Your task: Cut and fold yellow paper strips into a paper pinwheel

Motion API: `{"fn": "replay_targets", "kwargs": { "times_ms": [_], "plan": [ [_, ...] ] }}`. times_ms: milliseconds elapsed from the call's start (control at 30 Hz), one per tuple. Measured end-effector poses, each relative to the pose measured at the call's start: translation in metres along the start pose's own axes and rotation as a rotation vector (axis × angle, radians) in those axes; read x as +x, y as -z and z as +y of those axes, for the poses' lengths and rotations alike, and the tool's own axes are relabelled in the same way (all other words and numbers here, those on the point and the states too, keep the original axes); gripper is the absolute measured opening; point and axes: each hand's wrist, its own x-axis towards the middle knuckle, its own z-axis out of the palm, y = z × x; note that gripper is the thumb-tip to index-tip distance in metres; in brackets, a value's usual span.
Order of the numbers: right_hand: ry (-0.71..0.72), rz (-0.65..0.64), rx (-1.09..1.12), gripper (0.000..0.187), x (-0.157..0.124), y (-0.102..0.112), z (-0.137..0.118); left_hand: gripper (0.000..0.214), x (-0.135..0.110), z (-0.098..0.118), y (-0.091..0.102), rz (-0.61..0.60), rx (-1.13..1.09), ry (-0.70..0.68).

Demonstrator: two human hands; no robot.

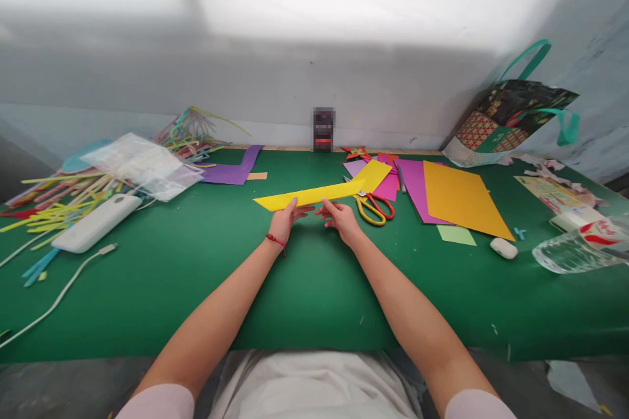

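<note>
Our left hand (284,221), thumb closed over it, holds one long yellow paper strip (310,196) over the green tabletop (304,301); we judge this a handling step, calling for steady support. Our half-curled right hand (344,221) is at the strip's lower edge; we cannot tell whether it grips. Rightward: one pair of red-and-yellow-handled scissors (363,196), one orange paper sheet (462,196), one clear plastic bottle (565,252).

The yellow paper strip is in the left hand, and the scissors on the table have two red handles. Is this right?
Not completely: in the head view, the scissors have one red handle and one yellow handle. They lie on the table, and the left hand holds the yellow paper strip.
</note>
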Motion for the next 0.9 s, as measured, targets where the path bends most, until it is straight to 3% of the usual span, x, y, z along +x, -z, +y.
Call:
{"fn": "replay_targets", "kwargs": {
  "times_ms": [67, 167, 367, 533, 767, 900],
  "plan": [
    [-0.044, -0.041, -0.003, 0.033, 0.0, 0.0, 0.002, 0.029, 0.002, 0.002, 0.003, 0.001, -0.027, 0.038],
    [0.005, -0.116, 0.071, 0.033, -0.001, -0.002, 0.004, 0.026, 0.003, 0.001, 0.005, -0.009, -0.035, 0.073],
    [0.077, 0.007, 0.101, 0.028, -0.001, -0.005, 0.007, 0.027, 0.001, -0.007, 0.0, -0.017, -0.064, 0.035],
    [0.089, -0.003, 0.115, 0.025, -0.002, -0.008, 0.009, 0.05, -0.002, -0.008, -0.003, -0.086, -0.067, -0.003],
    [0.141, 0.074, 0.169, 0.028, -0.004, -0.013, 0.011, 0.048, -0.007, -0.014, -0.017, -0.142, -0.236, 0.061],
    [0.148, 0.036, 0.187, 0.029, -0.003, -0.013, 0.011, 0.05, -0.008, -0.017, -0.026, -0.145, -0.23, 0.013]
  ]
}}
